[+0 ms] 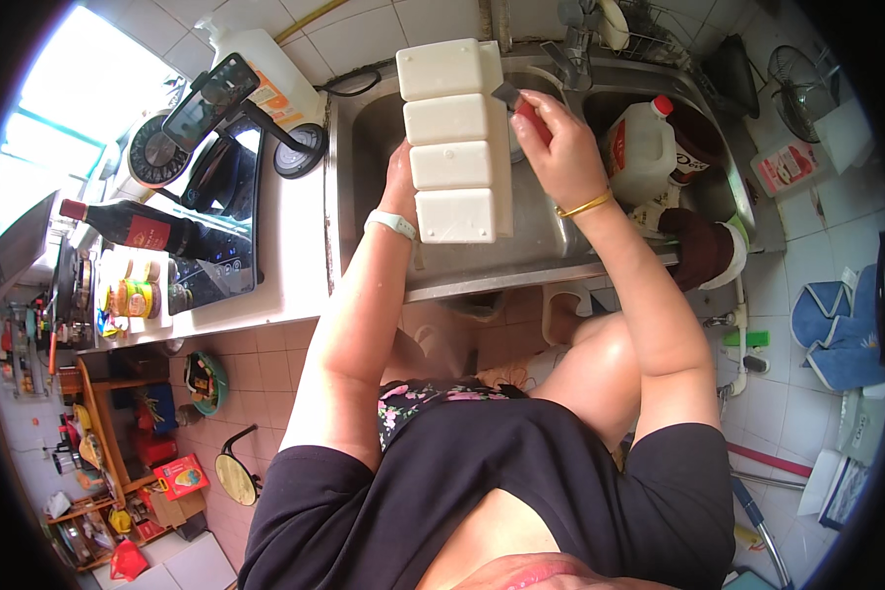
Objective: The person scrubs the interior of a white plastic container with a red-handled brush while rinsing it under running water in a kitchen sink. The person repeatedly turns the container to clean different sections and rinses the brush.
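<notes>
Over the left basin of a steel sink [450, 269] hangs a white plastic organizer [451, 166] made of several boxy compartments in a row. Their closed, rounded bottoms face me, and a flat back panel shows along the right side. My left hand [398, 177], with a pale watch at the wrist, grips its left side; the fingers are hidden behind it. In my right hand [558, 140], wet and wearing a gold bangle, is a small red-handled tool [532, 122] with a flat dark grey head. That head is close to the panel's upper right edge; contact is unclear.
A white jug with a red cap [641, 147] stands in the right basin beside a brown tub [697, 147]. Above is the faucet [577, 55]. Dark gloves [700, 247] hang over the sink's front corner. Leftward are a phone on a stand [210, 103], a bottle [136, 225] and jars [134, 297].
</notes>
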The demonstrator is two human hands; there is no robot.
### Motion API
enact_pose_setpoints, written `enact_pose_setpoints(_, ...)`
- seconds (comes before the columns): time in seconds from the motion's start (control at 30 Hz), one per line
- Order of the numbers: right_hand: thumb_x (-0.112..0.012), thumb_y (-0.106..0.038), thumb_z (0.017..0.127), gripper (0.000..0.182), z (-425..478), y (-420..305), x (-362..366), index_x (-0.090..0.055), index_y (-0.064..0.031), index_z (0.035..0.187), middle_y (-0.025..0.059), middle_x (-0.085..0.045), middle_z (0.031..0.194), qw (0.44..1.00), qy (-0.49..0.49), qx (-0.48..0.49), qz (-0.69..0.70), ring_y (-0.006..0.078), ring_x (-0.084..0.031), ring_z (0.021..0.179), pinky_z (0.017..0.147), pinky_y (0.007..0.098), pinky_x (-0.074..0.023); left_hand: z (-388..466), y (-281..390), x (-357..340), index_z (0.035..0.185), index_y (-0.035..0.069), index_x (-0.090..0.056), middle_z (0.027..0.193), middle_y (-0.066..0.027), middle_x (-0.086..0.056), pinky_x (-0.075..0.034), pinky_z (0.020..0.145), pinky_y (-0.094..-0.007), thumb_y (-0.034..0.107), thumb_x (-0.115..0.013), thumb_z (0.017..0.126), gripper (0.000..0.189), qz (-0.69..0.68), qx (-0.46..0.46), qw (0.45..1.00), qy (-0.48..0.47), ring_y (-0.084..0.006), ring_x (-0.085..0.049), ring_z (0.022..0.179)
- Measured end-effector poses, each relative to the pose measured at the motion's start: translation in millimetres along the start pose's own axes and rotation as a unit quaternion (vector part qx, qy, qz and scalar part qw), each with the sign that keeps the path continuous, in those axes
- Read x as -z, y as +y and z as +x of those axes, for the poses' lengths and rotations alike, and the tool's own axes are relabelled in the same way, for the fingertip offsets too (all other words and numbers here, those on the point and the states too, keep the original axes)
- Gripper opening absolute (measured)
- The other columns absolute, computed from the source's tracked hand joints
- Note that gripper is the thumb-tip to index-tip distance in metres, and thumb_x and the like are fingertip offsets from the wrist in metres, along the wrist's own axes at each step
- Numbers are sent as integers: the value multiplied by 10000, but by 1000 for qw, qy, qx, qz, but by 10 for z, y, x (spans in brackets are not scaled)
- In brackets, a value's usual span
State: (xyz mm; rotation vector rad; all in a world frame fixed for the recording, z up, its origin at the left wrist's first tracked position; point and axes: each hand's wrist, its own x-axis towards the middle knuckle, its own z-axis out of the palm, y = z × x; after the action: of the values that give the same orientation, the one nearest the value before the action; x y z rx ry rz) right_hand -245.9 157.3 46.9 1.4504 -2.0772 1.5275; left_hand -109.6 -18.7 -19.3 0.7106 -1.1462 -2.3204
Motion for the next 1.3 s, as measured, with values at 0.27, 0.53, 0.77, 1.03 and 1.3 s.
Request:
enact_pose_setpoints(0.27, -689, -200, 923, 351, 7, -109, -101, -633, 0, 1206, 192, -688, 1141, 999, -7, 6, -50, 357, -677, 994, 853, 377, -550, 134, -139, 250, 1297, 6, -591, 1160, -155, -698, -613, 842, -414, 254, -496, 1003, 396, -89, 92, 987, -99, -283, -715, 981)
enact_pose_setpoints(0.53, -694, -217, 923, 336, 65, -87, -121, -641, -15, 1186, 185, -698, 1088, 994, 6, 36, -106, 365, -685, 945, 802, 377, -563, 122, -132, 192, 1280, 3, -600, 1152, -156, -700, -618, 820, -397, 232, -509, 1005, 369, -94, 140, 978, -126, -264, -720, 956)
enact_pose_setpoints(0.77, -709, -321, 922, 387, 170, 314, -96, -665, 3, 1129, 150, -708, 861, 993, 87, -65, 44, 280, -701, 780, 720, 347, -552, -105, 10, -178, 1181, -11, -648, 1066, -81, -684, -539, 802, -316, 317, -536, 1032, 377, 70, 13, 997, -27, -160, -644, 913)
enact_pose_setpoints(1.03, -643, -530, 934, 585, 189, 242, 219, -670, 19, 1135, -32, -540, 705, 918, -26, -313, 241, 45, -440, 474, 417, 246, -380, -170, -33, -218, 860, -1, -584, 676, -153, -546, -435, 598, -365, 255, -538, 1029, 311, 424, -332, 840, 59, -231, -534, 621)
enact_pose_setpoints(1.3, -781, -431, 849, 575, 83, 399, 200, -648, 38, 1153, 58, -676, 873, 939, -93, -292, 157, 109, -579, 660, 558, 265, -469, -143, -93, -223, 842, -1, -579, 834, -188, -577, -446, 688, -460, 315, -545, 1013, 361, 520, -387, 760, -35, -400, -563, 774)
